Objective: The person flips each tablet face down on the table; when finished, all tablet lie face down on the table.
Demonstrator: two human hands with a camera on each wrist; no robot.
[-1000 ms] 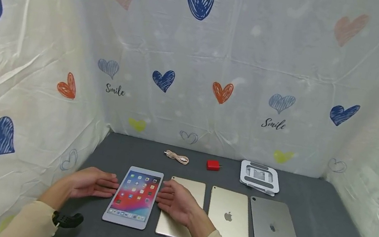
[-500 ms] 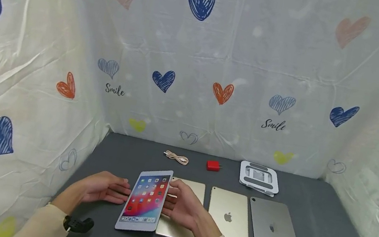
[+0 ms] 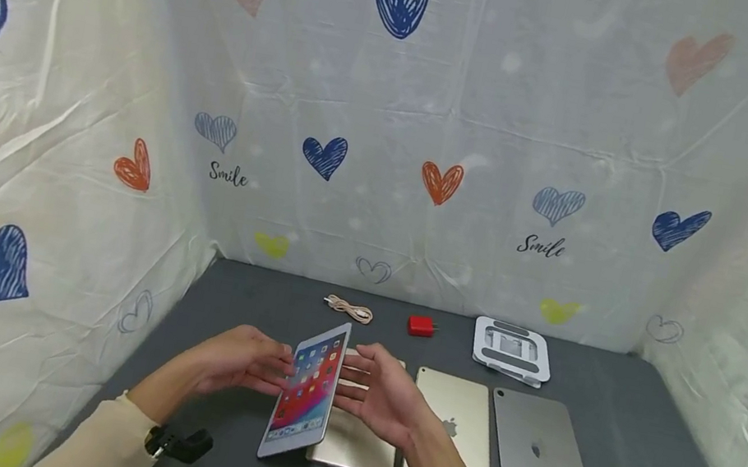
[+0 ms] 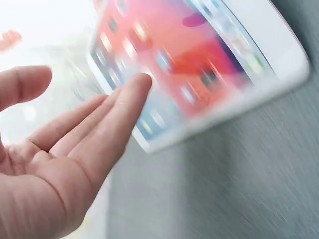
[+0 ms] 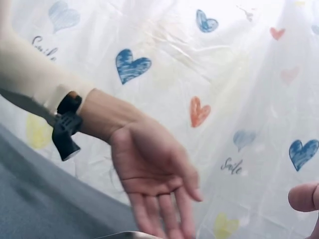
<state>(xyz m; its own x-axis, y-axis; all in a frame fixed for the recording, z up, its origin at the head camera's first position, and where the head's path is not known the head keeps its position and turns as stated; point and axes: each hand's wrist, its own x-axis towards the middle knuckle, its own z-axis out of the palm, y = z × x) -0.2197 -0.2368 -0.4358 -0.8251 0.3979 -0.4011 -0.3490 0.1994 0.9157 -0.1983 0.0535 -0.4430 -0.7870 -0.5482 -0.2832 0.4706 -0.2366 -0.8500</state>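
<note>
A white-framed tablet [image 3: 311, 394], its screen lit with app icons, stands tilted between both hands, its right side raised. My left hand [image 3: 242, 361] is at its left side, fingers straight. In the left wrist view, those fingertips [image 4: 142, 82] overlap the screen and the thumb stands apart. My right hand [image 3: 390, 399] is at the raised right edge with fingers extended and thumb up. In the right wrist view only a sliver of the tablet [image 5: 132, 235] shows, below the left hand [image 5: 152, 159]. Partly beneath the right hand lies a gold tablet [image 3: 355, 447].
To the right, another gold tablet [image 3: 461, 399] and a grey tablet [image 3: 544, 464] lie face down on the dark tabletop [image 3: 644, 448]. Behind them are a coiled cable [image 3: 349, 310], a red charger plug [image 3: 421, 326] and a folded white stand [image 3: 514, 350]. Heart-printed curtains [image 3: 484, 161] enclose the table.
The white tablet went from lying flat to tilted up, its right side rising, and shifted right. Both hands moved right along with it. The other devices stayed put.
</note>
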